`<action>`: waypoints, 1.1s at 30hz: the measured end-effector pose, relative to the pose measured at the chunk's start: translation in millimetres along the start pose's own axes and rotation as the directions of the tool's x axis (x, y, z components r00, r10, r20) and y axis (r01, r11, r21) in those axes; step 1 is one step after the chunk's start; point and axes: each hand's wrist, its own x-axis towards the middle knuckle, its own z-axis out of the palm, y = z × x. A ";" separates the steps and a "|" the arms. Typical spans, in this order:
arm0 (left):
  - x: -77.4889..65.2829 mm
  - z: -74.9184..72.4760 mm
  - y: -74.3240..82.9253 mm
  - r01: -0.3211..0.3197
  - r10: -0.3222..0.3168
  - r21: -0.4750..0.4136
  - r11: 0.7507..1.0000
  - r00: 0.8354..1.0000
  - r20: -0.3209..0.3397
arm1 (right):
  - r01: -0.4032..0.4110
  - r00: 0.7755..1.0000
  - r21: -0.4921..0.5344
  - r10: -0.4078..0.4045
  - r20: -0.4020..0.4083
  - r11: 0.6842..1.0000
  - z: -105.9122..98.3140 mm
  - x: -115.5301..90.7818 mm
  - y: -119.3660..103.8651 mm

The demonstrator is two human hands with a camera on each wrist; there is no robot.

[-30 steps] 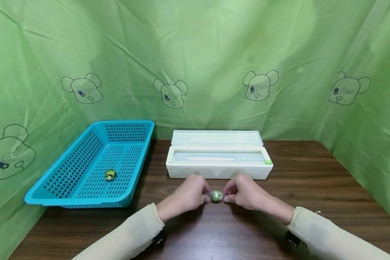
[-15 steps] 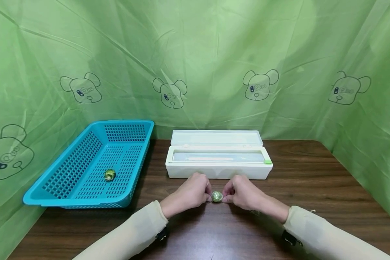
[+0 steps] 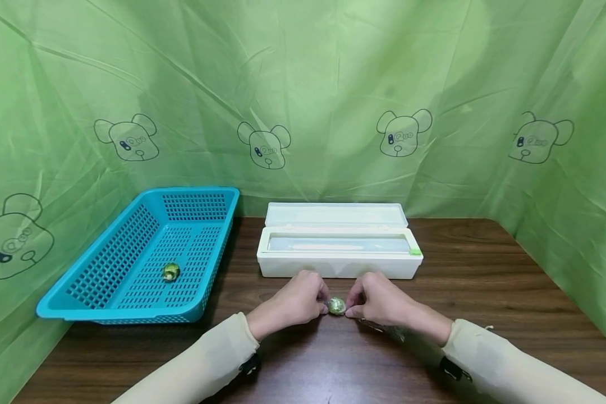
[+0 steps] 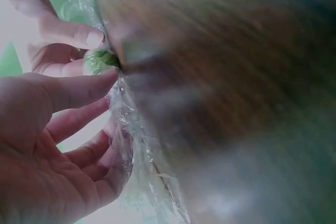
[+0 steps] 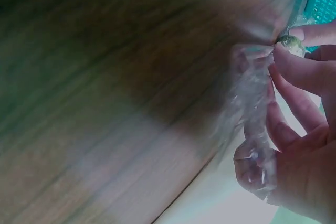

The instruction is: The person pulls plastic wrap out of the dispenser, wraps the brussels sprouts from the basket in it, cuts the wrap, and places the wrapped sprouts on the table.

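A small green Brussels sprout in clear plastic wrap lies between the hands, low over the wooden table, near its middle. The left hand pinches the wrap at the sprout's left side with thumb and forefinger. From the other side the right hand pinches the opposite end of the wrap. Loose, crinkled plastic wrap trails past the left fingers in the left wrist view. A longer strip of wrap hangs along the right fingers in the right wrist view. Whether the sprout touches the table, I cannot tell.
Behind the hands stands a long white wrap dispenser, its lid raised. To the left, a blue plastic basket holds another sprout. Green printed sheeting encloses the back and sides of the table.
Both hands have drawn slightly inward toward the sprout, so the gaps of wrap beside it are shorter. A loose tail of wrap now shows beneath the right hand.
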 end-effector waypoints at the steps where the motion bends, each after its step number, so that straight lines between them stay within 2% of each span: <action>1: 0.0 0.1 0.0 -0.002 0.002 0.008 1.000 1.000 0.000 | -0.012 1.000 0.006 0.011 0.008 1.000 0.5 0.4 -1.1; 13: -3.6 0.3 0.4 -0.076 0.082 0.125 0.989 0.996 -0.044 | -0.079 0.995 0.029 0.078 0.059 0.996 6.2 -1.0 -12.7; 15: -5.6 -0.1 1.4 -0.074 0.083 0.146 0.986 0.995 -0.058 | -0.083 0.995 0.033 0.081 0.062 0.996 7.3 -2.2 -13.8; 19: -12.4 -0.4 6.0 -0.031 0.045 0.151 0.988 0.995 -0.089 | -0.079 0.995 0.059 0.075 0.072 0.995 8.2 -5.7 -16.7; 22: -17.9 0.9 11.0 -0.002 0.016 0.105 0.994 0.991 -0.133 | -0.077 0.994 0.092 0.069 0.087 0.993 8.0 -8.5 -18.4; 25: -20.0 2.5 15.0 -0.005 0.008 0.023 1.000 0.986 -0.164 | -0.074 0.993 0.120 0.062 0.101 0.990 5.6 -10.7 -18.0; 28: -19.2 3.9 17.3 -0.009 0.000 -0.055 0.998 0.987 -0.163 | -0.063 0.993 0.132 0.049 0.111 0.989 0.5 -14.8 -16.3; 33: -18.1 6.3 18.1 0.002 -0.021 -0.122 0.993 0.989 -0.149 | -0.033 0.994 0.118 0.020 0.107 0.992 -9.1 -27.5 -13.5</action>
